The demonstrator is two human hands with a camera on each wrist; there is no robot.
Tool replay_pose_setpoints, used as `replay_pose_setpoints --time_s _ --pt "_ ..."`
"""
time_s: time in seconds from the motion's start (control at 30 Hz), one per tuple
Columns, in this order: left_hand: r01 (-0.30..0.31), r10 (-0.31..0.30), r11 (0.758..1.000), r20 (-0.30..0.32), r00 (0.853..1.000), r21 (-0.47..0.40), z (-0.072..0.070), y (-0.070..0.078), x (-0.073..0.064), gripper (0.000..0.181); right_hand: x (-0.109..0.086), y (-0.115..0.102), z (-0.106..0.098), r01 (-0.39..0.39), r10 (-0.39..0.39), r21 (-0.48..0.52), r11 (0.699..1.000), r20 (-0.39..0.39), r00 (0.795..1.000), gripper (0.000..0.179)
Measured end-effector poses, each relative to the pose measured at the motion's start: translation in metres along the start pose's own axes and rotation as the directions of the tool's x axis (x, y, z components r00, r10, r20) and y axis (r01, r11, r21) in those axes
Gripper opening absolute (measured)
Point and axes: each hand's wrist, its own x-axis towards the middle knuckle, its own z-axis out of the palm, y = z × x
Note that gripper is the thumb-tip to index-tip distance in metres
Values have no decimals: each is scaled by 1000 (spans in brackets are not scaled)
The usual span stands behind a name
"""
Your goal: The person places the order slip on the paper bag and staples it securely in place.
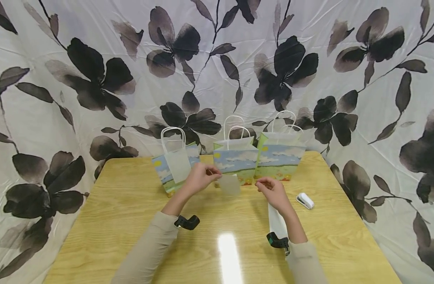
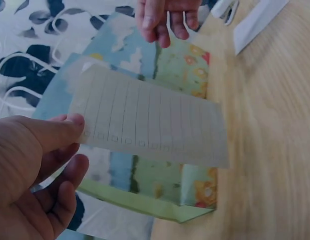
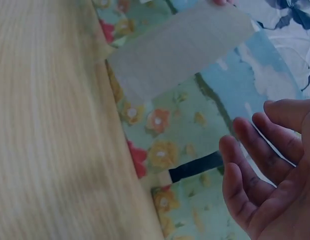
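Note:
Between thumb and fingers, my left hand (image 1: pixel 202 176) pinches one corner of a pale, lined note sheet (image 1: pixel 229 185). Small checkboxes run along one edge of the sheet in the left wrist view (image 2: pixel 149 120). It hangs in front of the middle paper gift bag (image 1: pixel 234 159), overlapping its lower front. My right hand (image 1: pixel 272 191) holds nothing; its fingers bend loosely near the lower front of the right gift bag (image 1: pixel 280 157). A third gift bag (image 1: pixel 161 171) stands at the left, with a whitish sheet (image 1: pixel 179 165) over its front.
A small white stapler (image 1: pixel 304 200) lies on the wooden table (image 1: pixel 124 221) to the right of my right hand. Under my right forearm is a white paper strip (image 1: pixel 277 219). A floral cloth (image 1: pixel 217 79) hangs behind the bags, whose white handles stand upright.

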Motion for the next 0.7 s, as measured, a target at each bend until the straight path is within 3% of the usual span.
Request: replay_pose_setpoints --time_s 0.17,0.3,0.53,0.7 --pt "-30 29 999 -12 999 -31 -12 12 15 4 11 -12 -3 78 -78 -21 997 -8 997 31" --pt "-18 18 999 -11 1000 -32 -20 22 24 4 18 -25 -4 120 -121 -61 991 -17 992 31" --pt "-44 44 998 -9 999 46 -29 34 38 6 25 -51 -7 182 -189 -101 978 -59 980 27" --pt "-51 55 994 -37 998 94 -29 42 47 6 29 -54 -6 204 -225 -143 969 -154 962 24"
